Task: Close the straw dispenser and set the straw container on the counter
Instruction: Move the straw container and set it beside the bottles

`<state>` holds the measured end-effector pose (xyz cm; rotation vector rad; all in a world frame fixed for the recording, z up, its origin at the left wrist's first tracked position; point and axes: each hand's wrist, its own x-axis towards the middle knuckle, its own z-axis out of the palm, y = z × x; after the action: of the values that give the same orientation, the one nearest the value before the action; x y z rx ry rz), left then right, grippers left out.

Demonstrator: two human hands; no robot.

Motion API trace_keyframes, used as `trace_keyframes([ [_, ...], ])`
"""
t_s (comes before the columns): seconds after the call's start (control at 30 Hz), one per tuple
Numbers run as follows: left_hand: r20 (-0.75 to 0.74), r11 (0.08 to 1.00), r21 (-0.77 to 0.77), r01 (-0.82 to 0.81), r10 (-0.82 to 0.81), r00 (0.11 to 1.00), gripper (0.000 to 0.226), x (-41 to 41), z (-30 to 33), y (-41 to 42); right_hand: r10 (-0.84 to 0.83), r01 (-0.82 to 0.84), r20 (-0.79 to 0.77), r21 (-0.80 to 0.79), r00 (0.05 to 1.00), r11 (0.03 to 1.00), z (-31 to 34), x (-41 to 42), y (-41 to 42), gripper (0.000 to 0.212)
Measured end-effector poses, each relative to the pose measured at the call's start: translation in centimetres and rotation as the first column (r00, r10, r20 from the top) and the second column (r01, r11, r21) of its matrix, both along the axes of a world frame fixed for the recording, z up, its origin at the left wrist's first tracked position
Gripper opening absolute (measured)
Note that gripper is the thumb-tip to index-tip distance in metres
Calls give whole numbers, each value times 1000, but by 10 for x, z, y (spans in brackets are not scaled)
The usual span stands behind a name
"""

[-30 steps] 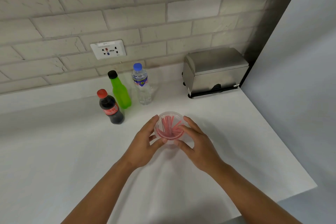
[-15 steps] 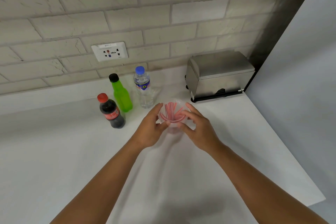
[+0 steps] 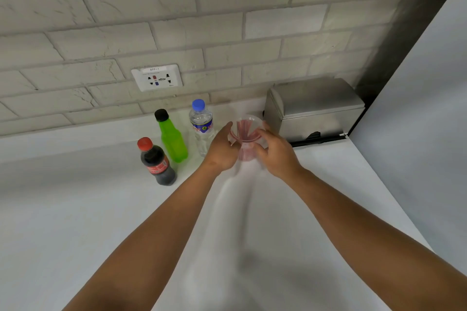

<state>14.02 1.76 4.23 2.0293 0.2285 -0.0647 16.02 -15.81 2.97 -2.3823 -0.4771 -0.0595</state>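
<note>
A clear plastic straw container (image 3: 245,131) holds several red straws that fan out inside it. Both hands clasp it from its sides: my left hand (image 3: 220,149) on the left, my right hand (image 3: 274,153) on the right. The container sits between the water bottle and the steel dispenser, near the back of the white counter (image 3: 88,209); whether its base touches the counter is hidden by my hands. The stainless steel straw dispenser (image 3: 312,110) stands at the back right against the brick wall, with its lid down.
Three bottles stand left of my hands: a dark cola bottle (image 3: 157,161) with a red cap, a green bottle (image 3: 171,136) with a black cap, a clear water bottle (image 3: 201,127) with a blue cap. A wall socket (image 3: 157,77) is above them. The counter's right edge (image 3: 394,199) runs beside a grey wall.
Both hands have carried the straw container away from me, from the middle of the counter toward the back, beside the water bottle and the dispenser.
</note>
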Motion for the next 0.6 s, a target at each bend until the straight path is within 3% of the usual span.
trace_keyframes([
  [0.13,6,999,-35,-33,33,999,67,16,-2,-3,-6,7,9,-103,1000,995,0,15,10,38],
  [0.6,7,995,-72,-66,67,998,66,41,-3,-4,-27,19,-81,-97,996,995,5,41,15,39],
])
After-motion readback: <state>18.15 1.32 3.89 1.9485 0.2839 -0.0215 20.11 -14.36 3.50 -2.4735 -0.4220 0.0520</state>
